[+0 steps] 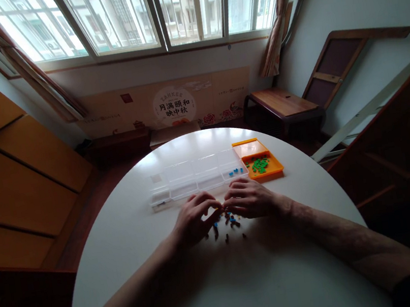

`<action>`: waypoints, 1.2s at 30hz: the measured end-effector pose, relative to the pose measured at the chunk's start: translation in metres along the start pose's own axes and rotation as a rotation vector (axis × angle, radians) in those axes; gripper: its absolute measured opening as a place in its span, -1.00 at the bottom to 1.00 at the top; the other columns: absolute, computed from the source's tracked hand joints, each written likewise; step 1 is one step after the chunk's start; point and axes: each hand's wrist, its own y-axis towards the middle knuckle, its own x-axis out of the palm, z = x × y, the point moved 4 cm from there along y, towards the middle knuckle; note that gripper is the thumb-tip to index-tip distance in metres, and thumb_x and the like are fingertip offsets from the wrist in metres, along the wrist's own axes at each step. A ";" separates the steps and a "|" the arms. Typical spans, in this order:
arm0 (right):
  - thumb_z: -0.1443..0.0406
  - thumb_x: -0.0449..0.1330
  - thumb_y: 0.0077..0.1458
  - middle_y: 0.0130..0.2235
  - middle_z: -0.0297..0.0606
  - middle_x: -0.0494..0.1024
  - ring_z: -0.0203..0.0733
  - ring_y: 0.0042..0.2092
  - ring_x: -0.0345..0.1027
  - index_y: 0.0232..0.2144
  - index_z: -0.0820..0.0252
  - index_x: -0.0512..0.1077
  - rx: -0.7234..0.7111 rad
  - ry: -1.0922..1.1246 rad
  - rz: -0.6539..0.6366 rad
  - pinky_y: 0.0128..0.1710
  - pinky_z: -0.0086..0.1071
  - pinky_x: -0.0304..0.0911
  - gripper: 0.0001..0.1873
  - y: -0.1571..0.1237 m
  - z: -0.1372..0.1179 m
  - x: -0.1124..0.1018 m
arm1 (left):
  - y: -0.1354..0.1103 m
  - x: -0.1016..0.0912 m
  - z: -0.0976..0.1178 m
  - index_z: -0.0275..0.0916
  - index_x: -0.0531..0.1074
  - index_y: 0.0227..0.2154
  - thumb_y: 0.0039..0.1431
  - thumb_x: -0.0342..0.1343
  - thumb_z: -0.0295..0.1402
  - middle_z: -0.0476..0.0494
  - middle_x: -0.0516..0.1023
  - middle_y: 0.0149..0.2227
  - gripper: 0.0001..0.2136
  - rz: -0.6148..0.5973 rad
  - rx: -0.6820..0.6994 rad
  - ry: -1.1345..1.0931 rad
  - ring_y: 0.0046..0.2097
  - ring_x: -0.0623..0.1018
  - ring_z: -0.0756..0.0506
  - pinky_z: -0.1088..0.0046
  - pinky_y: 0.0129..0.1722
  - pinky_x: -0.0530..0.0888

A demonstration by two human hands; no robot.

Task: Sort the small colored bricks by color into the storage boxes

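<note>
White table [123, 227] | clear box [194, 187], orange tray [269, 173] beyond small scattered pieces [232, 219]

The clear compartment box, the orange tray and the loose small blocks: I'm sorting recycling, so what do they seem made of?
Clear compartment box: probably glossy plastic; the tabletop shows through. Orange tray: likely smooth plastic, evenly coloured, its far section shiny. Loose small blocks: perhaps plastic, some vivid blue; too small to judge finish.

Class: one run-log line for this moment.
left hand: near right hand, both grips unclear | brown and blue bits: loose on white table | clear case: blue pieces in right-end compartment | orange tray: green pieces
</note>
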 end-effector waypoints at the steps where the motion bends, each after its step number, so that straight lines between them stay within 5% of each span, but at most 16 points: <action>1: 0.28 0.27 0.43 -0.15 -0.28 0.68 -0.13 -0.16 0.48 -0.02 0.01 0.55 0.009 -0.002 0.002 0.03 -0.15 0.38 -0.88 -0.001 0.002 0.000 | 0.000 -0.001 0.000 -0.15 0.61 -0.13 0.50 0.22 -0.32 -0.10 0.65 -0.20 -0.91 0.003 -0.005 0.001 -0.29 0.59 -0.03 0.34 -0.13 0.50; 10: 0.27 0.28 0.40 -0.15 -0.22 0.67 0.00 -0.08 0.50 -0.16 0.04 0.57 0.499 -0.164 0.309 0.05 -0.07 0.36 -0.95 -0.027 0.047 -0.017 | -0.003 -0.014 -0.019 -0.17 0.62 -0.19 0.46 0.24 -0.32 -0.12 0.67 -0.19 -0.90 0.011 -0.018 0.086 -0.21 0.64 -0.07 0.33 -0.13 0.54; 14: 0.27 0.34 0.34 -0.13 -0.20 0.66 0.05 -0.05 0.49 -0.14 0.06 0.59 0.642 -0.272 0.311 0.05 -0.07 0.32 -0.94 -0.035 0.059 -0.018 | -0.005 -0.015 -0.022 -0.16 0.63 -0.20 0.45 0.22 -0.34 -0.13 0.67 -0.19 -0.90 -0.029 -0.035 0.101 -0.22 0.65 -0.08 0.35 -0.16 0.54; 18: 0.34 0.32 0.33 -0.15 -0.20 0.66 0.02 -0.07 0.48 -0.20 0.07 0.59 0.555 -0.194 0.236 0.02 -0.09 0.34 -0.95 -0.030 0.054 -0.019 | -0.005 -0.013 -0.020 -0.15 0.63 -0.18 0.43 0.20 -0.34 -0.12 0.67 -0.18 -0.90 -0.075 -0.045 0.127 -0.25 0.63 -0.08 0.33 -0.17 0.52; 24: 0.33 0.30 0.34 -0.28 -0.27 0.65 -0.09 -0.19 0.44 -0.25 0.04 0.60 0.231 0.114 -0.107 -0.11 -0.21 0.39 -0.90 -0.015 0.024 -0.019 | -0.006 -0.011 -0.020 -0.15 0.63 -0.19 0.43 0.19 -0.34 -0.12 0.68 -0.17 -0.89 -0.091 -0.035 0.152 -0.25 0.62 -0.08 0.32 -0.16 0.51; 36: 0.30 0.36 0.31 -0.26 -0.30 0.66 -0.18 -0.21 0.50 -0.17 0.03 0.68 0.236 0.265 -0.219 -0.09 -0.27 0.36 -0.92 -0.012 0.017 -0.023 | -0.008 -0.008 -0.022 -0.16 0.62 -0.19 0.46 0.17 -0.33 -0.13 0.68 -0.15 -0.87 -0.110 -0.030 0.150 -0.24 0.62 -0.07 0.32 -0.15 0.49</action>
